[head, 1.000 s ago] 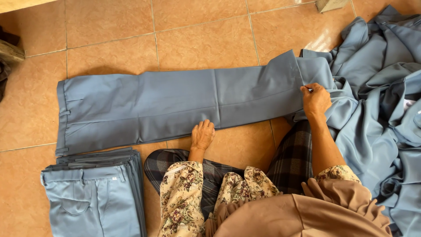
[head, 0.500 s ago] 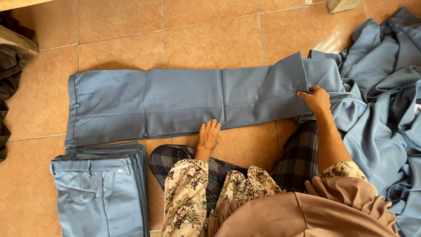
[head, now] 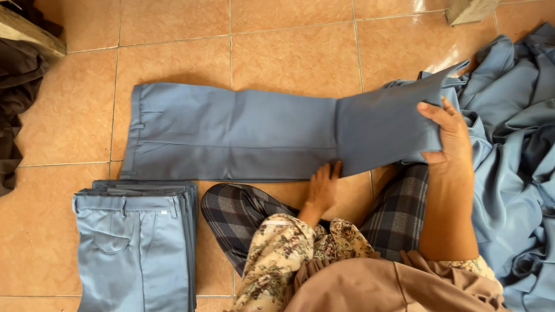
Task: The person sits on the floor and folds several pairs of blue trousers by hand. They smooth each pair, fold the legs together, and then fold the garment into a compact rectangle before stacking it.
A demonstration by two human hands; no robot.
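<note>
Trousers point(head: 231, 138) of grey-blue cloth lie flat across the tiled floor point(head: 289, 52), waistband toward its left edge. The right hand point(head: 448, 136) grips the leg end and lifts it off the tiles — fingers closed over the cloth. The left hand point(head: 321, 188) presses the near seam, fingers slightly apart. A folded stack point(head: 136, 242) sits by the floor's near-left corner — a loose heap point(head: 514, 162) along its right edge.

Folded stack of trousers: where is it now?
Head view, lower left: the folded stack lies on the tiled floor, just below the spread trousers' waistband.
</note>
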